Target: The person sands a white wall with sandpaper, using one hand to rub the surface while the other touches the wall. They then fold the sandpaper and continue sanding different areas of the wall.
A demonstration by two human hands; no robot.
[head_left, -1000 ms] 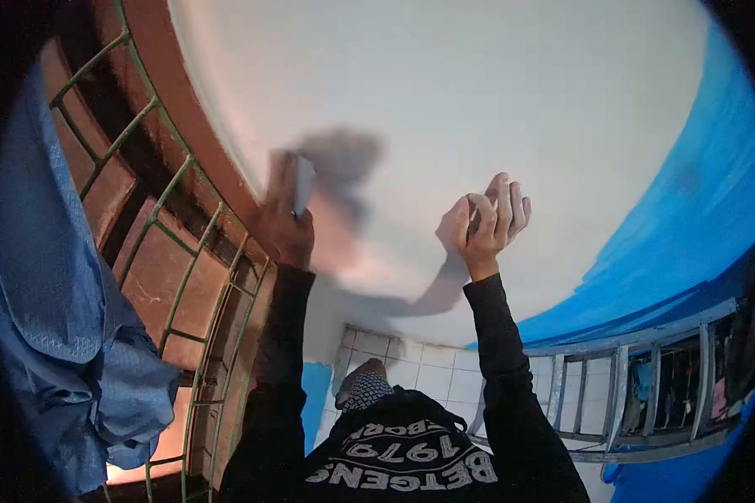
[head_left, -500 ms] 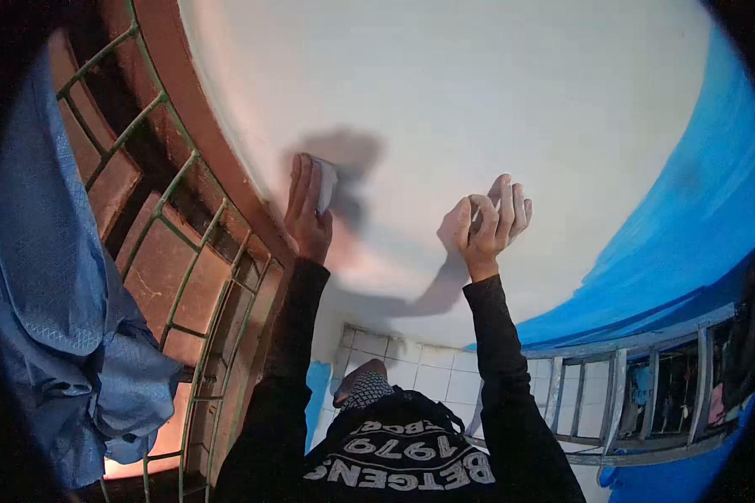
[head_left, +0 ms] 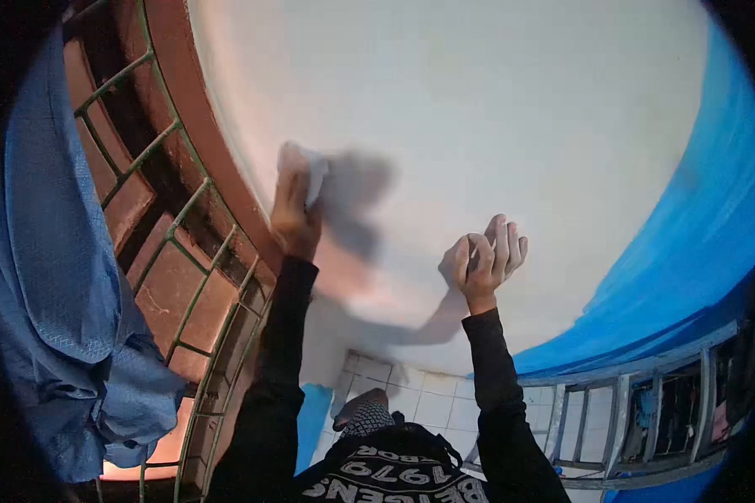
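Observation:
My left hand (head_left: 296, 201) is raised to the pale wall (head_left: 512, 109), close to the brown window frame. Its fingers are wrapped round a flat whitish pad (head_left: 317, 174), pressed at the wall; the hand is slightly blurred. My right hand (head_left: 488, 261) is at the wall further right and lower, fingers stretched and a little bent, thumb side curled, with nothing seen in it. Both hands cast shadows on the wall.
Green window bars (head_left: 176, 239) and a blue cloth (head_left: 67, 277) stand at the left. Blue paint (head_left: 663, 260) covers the wall's right side. A wooden ladder (head_left: 621, 419) lies across the lower right, near white tiles (head_left: 436, 407).
My left hand has shifted slightly left with the pad and tilted. My right hand sits lower in view, as the camera view has also shifted a little.

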